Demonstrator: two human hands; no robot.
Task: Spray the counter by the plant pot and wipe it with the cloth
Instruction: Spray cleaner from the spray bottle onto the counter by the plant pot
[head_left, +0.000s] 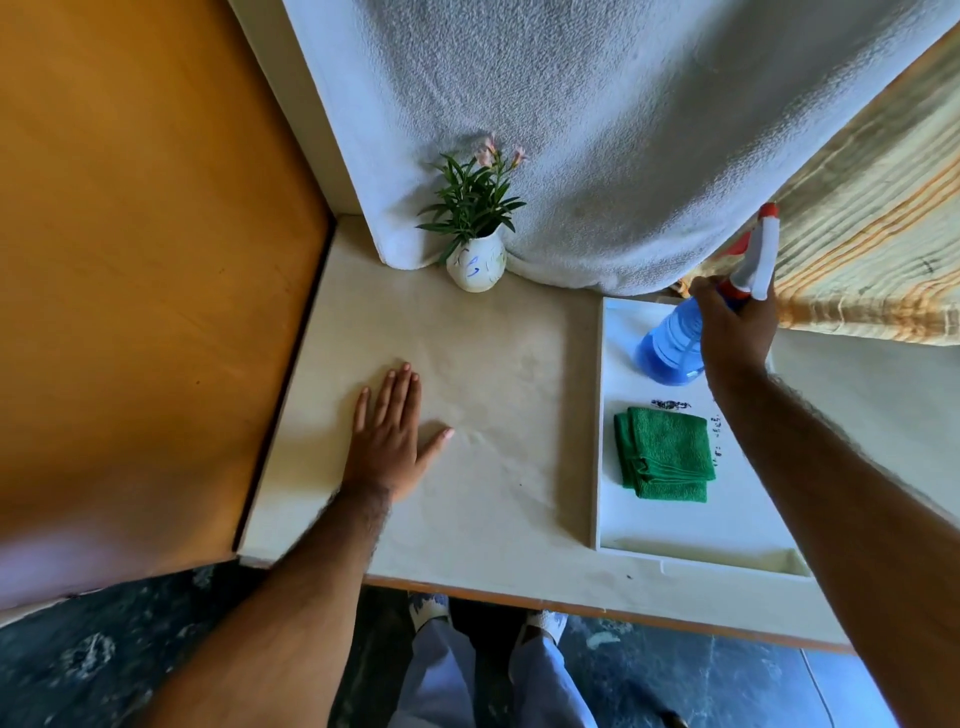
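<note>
A small white plant pot (475, 267) with green leaves and pink flowers stands at the back of the cream counter (498, 364). My left hand (389, 436) lies flat and open on the counter, in front of the pot. My right hand (735, 332) grips the neck of a blue spray bottle (670, 345) with a white and red trigger head, tilted over the far end of a white tray (600, 415). A folded green cloth (665, 454) lies in the middle of that tray, just below the bottle.
A white towel (597, 130) hangs behind the pot, and a striped yellow fabric (872, 249) hangs at the right. An orange wooden panel (145, 260) borders the counter's left edge. My feet and the dark floor (104, 665) show below the counter's front edge.
</note>
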